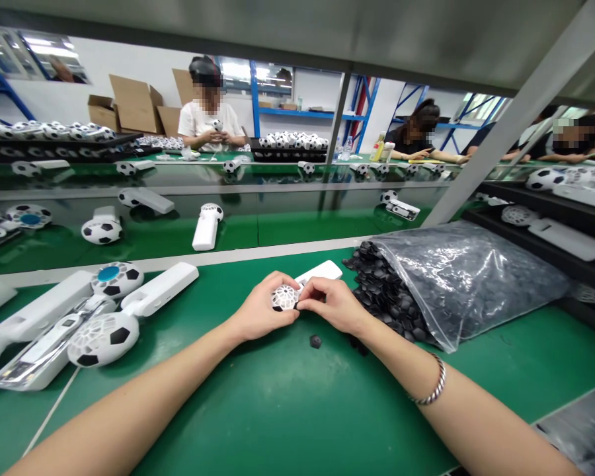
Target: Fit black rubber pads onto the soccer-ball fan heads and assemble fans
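My left hand [265, 307] is closed around the round head of a white soccer-ball-shaped handheld device [284, 297], whose face has an open lattice. Its white handle [322, 271] points away to the right, behind my right hand [330, 303]. The thumb and forefinger of that hand are pinched at the ball's right edge, on a small black piece that their tips mostly cover. One loose black pentagon piece [316, 341] lies on the green table just below my hands. To the right, many more black pieces [384, 291] spill from a clear plastic bag [469, 277].
Several white soccer-ball devices [104, 337] lie at the left. Beyond the pale strip, a green conveyor [277, 221] carries more of them. Black trays [550, 231] stand at the right, near a slanted metal post [500, 125]. Co-workers [211, 122] sit across the line.
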Tool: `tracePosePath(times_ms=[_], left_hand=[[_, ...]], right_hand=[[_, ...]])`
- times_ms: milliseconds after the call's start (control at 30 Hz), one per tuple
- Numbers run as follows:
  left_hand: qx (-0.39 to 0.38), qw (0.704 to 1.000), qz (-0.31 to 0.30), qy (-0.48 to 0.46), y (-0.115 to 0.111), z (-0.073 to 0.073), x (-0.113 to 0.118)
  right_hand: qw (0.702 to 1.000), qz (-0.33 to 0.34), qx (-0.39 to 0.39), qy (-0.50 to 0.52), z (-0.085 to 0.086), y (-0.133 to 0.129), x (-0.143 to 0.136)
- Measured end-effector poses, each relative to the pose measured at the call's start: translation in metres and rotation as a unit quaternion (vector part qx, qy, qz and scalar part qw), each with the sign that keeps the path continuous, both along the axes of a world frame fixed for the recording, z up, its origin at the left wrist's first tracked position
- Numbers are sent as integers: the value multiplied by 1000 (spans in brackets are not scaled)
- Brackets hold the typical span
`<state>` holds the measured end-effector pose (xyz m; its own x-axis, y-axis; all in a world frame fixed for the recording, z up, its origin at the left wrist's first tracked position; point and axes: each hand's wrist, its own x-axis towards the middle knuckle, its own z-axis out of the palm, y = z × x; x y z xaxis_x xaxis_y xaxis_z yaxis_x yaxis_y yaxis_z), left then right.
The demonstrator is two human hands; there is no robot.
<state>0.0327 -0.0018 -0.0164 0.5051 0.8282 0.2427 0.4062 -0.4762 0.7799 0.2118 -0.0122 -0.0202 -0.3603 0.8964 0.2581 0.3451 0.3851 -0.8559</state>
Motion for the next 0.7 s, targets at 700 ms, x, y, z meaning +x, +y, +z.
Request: tracePosePath(times_ms=[700], left_hand=[[-26,993,117,-5,13,-11,-12]], right_hand=[[951,126,-116,-259,18,-26,12]])
